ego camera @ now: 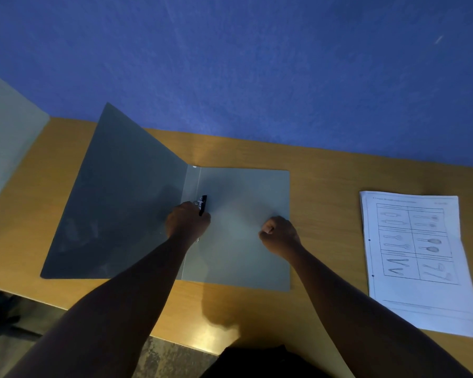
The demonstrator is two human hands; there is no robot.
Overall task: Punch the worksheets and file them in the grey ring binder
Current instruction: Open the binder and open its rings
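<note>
The grey ring binder (243, 227) lies open on the wooden desk (325, 170), a little toward nine o'clock of the centre. Its back cover rests flat, while the front cover (120, 200) is swung out toward nine o'clock and tilts upward, its far corner raised against the blue wall (257, 64).

Along the spine sits the ring mechanism, with a black lever (203, 204) showing just above the left hand (187, 221). That hand is curled over the mechanism, knuckles up, fingers closed around the metal rings; the exact grip under the palm is hidden, and a bit of metal peeks out at the wrist.

The right hand (280, 234) rests on the inside of the back cover near its three o'clock edge, clenched into a loose fist and holding nothing that can be seen.

The worksheets (418, 257) lie in a stack at three o'clock, well apart from the binder, slightly skewed on the desk. The top sheet shows a printed grid of drawn kitchen utensils, and two small punched holes sit along its nine o'clock margin.

At far nine o'clock a pale panel (6, 137) stands at the desk's edge.
</note>
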